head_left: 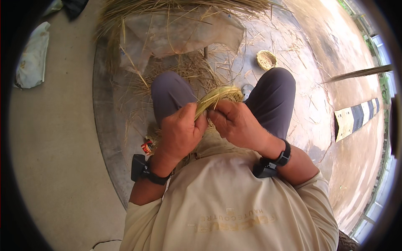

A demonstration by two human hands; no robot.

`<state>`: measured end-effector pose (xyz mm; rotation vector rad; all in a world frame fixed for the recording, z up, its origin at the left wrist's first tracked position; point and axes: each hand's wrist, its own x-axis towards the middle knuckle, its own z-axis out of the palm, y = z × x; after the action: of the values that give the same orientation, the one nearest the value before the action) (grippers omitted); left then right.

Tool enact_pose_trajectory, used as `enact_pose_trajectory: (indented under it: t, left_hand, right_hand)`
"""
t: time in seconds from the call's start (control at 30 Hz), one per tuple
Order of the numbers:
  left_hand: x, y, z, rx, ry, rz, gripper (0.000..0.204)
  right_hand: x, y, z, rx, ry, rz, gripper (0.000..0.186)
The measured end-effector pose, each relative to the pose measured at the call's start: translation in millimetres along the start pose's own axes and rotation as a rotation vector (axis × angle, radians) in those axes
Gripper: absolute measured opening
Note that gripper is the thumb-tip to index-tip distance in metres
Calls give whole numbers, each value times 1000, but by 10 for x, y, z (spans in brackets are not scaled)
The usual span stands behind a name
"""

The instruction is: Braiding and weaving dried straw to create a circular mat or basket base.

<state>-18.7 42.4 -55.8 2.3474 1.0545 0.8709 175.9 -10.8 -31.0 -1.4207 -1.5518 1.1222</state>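
A coiled bundle of yellow-green straw [220, 95] lies between my raised knees, in front of my chest. My left hand [184, 129] is closed on its left end, thumb uppermost. My right hand [232, 123] grips the same bundle from the right, with bent fingers close to the left ones. More woven straw shows partly beneath both hands, largely hidden by them. Black straps with small devices are on both wrists.
A small round straw basket [266, 60] sits beyond my right knee. Long straw [180, 6] rests on a translucent sheet [180, 33] ahead, above loose stalks. A white sack [33, 58] lies left, a stalk bundle [360, 73] and striped barrier [358, 117] right.
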Motion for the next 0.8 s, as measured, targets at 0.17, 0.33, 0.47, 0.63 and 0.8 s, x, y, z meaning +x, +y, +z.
enact_pose_trajectory:
  t: [0.17, 0.33, 0.47, 0.63, 0.8]
  left_hand:
    - [68, -108, -166, 76, -73, 19, 14]
    - [121, -30, -213, 143, -104, 62, 17]
    - [125, -13, -188, 106, -114, 158, 19]
    - [157, 80, -155, 175, -197, 301, 22]
    - [158, 117, -126, 163, -198, 329, 21]
  right_hand:
    - [-169, -34, -171, -73, -187, 43, 13]
    - [-143, -40, -133, 85, -157, 43, 10]
    - [-118, -125, -227, -192, -26, -145, 10]
    - [191, -158, -434, -481, 140, -341, 22]
    - [441, -139, -361, -429, -76, -147, 13]
